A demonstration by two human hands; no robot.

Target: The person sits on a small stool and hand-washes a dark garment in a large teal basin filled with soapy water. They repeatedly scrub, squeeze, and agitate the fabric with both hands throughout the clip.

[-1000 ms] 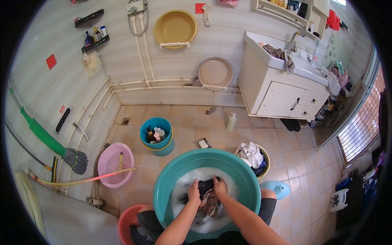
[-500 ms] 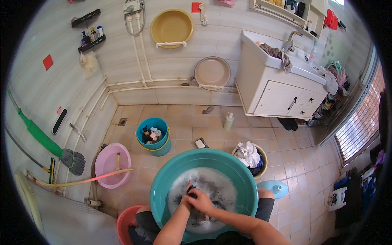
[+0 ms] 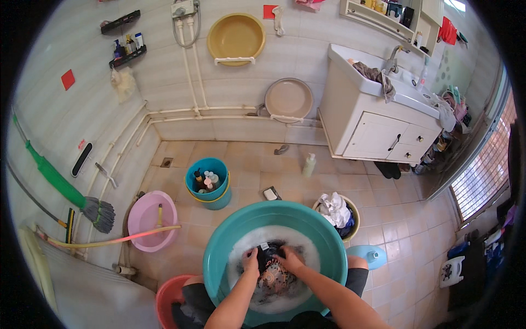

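Two hands point(image 3: 251, 263) on one garment point(image 3: 274, 275)

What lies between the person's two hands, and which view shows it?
In the head view, dark, patterned cloth with a pale tag lies between the left hand and the right hand.

Way up out of the teal tub point(image 3: 219, 257) is open over the suds point(image 3: 249, 237), but its raised wall blocks low moves ahead and sideways, and the black garment point(image 3: 264, 257) fills the gap between left hand point(image 3: 251, 261) and right hand point(image 3: 292, 259). Left: bare floor point(image 3: 189, 241) leaves a lane to the pink basin point(image 3: 137, 213), with the hose point(image 3: 148, 234) lying across that basin, blue bucket point(image 3: 220, 202) at the far end, red basin point(image 3: 163, 301) at the near end. Ahead: soap dish point(image 3: 278, 193) just past the rim, open tile behind it; right: clothes-filled basin point(image 3: 356, 226) and blue jug point(image 3: 372, 256) crowd the tub, wider floor beyond.
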